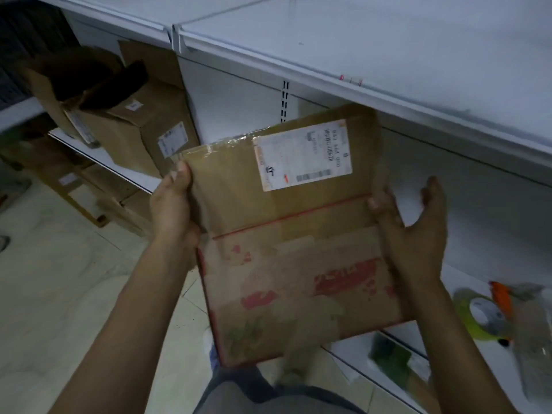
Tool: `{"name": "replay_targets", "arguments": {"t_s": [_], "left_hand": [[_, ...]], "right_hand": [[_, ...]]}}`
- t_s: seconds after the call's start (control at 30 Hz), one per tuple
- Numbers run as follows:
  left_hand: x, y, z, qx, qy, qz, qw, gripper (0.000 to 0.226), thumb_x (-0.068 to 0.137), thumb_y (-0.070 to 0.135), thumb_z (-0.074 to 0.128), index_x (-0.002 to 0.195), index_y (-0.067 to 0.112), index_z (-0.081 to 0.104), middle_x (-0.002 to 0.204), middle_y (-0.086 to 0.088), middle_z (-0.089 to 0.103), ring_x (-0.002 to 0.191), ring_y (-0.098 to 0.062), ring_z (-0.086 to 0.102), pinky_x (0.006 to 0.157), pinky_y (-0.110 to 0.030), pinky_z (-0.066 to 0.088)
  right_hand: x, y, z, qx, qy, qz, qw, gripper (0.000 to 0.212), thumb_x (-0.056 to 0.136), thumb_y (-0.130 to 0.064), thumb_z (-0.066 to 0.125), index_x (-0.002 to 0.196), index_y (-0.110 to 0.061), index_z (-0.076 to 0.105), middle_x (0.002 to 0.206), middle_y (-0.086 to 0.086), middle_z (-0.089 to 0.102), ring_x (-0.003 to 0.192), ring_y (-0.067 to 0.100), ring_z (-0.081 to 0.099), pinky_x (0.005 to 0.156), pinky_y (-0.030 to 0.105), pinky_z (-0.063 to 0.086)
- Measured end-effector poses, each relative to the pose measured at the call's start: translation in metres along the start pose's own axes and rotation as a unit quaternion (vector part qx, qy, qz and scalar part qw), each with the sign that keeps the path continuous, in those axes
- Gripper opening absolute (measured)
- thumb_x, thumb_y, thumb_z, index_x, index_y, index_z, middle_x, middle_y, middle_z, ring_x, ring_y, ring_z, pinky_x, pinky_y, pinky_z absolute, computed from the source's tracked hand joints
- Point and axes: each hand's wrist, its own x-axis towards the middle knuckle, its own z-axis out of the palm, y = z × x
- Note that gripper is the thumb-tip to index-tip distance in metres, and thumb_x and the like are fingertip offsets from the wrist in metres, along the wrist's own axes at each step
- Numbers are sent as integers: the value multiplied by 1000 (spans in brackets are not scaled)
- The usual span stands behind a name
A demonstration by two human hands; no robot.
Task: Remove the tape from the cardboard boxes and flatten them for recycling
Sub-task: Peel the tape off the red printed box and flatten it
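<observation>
From my remote seat I see the cardboard box held up in the middle of the frame, between the two hands and in front of the white shelf. The left hand grips the box's left edge, thumb on the front near the upper corner and fingers hidden behind. The right hand is spread open, fingertips touching the right edge and thumb apart from it. A white shipping label sits on the upper panel, and clear tape runs along the top edge beside it (the lower panel carries worn red print). Other boxes stand on a shelf at the upper left. A roll of tape lies at the lower right.
</observation>
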Motion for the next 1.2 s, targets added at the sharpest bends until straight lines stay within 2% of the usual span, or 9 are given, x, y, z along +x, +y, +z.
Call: {"name": "replay_targets", "arguments": {"t_s": [0.13,0.3,0.47,0.53,0.6,0.77,0.9,1.07,1.2], "left_hand": [[18,-11,-11,9,5,-24,1000,14,96,29,53,100,18,62,124,-11,61,115,-27,57,106,-52,41],[42,-23,-18,163,28,50,985,20,94,23,57,112,13,58,102,-8,61,87,-12,59,80,-36,47],[-3,-57,-45,458,-114,78,878,72,82,56,59,143,23,37,134,-6,51,119,-27,53,99,-41,46],[-43,-75,-53,414,-194,117,881,70,75,71,53,135,37,39,129,14,51,118,-5,52,89,-16,47],[-69,-98,-54,435,-220,167,857,92,71,68,65,146,38,22,147,18,34,127,9,36,95,-6,36],[-50,-124,-49,469,-73,183,861,103,79,42,72,148,31,-3,149,-6,40,127,-29,50,95,-40,47],[-19,-126,-53,455,-113,71,880,78,80,52,63,143,19,33,136,-6,54,118,-31,57,94,-46,51],[5,-103,-47,431,-59,181,882,67,81,73,48,115,17,62,106,-3,67,94,-21,62,76,-33,51],[34,-91,-40,418,-122,134,890,50,83,67,55,110,25,63,98,7,67,79,5,60,66,-14,46]], "right_hand": [[-11,21,13,1,-186,73,980,67,71,-71,61,131,-43,47,117,-22,60,103,3,59,86,23,50],[7,21,38,-65,-137,68,986,51,77,-68,55,118,-38,55,96,-17,63,90,11,61,70,27,50],[43,29,52,-188,-111,114,969,64,88,-66,41,127,-16,48,114,6,62,92,24,59,71,30,40],[54,39,50,-205,-113,152,960,64,91,-62,38,125,-9,48,113,12,62,94,30,61,74,33,45],[68,46,42,-132,-142,195,962,58,94,-54,43,120,-5,54,111,16,64,90,30,63,81,38,52],[52,65,9,216,-221,299,903,64,89,-61,44,121,-9,62,116,13,67,104,27,65,88,38,52],[-30,97,18,264,-123,333,897,67,93,-65,15,136,-24,47,128,-3,55,113,16,53,101,34,40],[-64,63,21,238,13,296,925,56,87,-72,24,109,-37,62,96,-21,70,85,-4,66,63,10,50],[-64,42,23,123,-16,186,975,54,81,-61,58,128,-35,54,119,-12,63,105,5,60,84,21,51]]}}
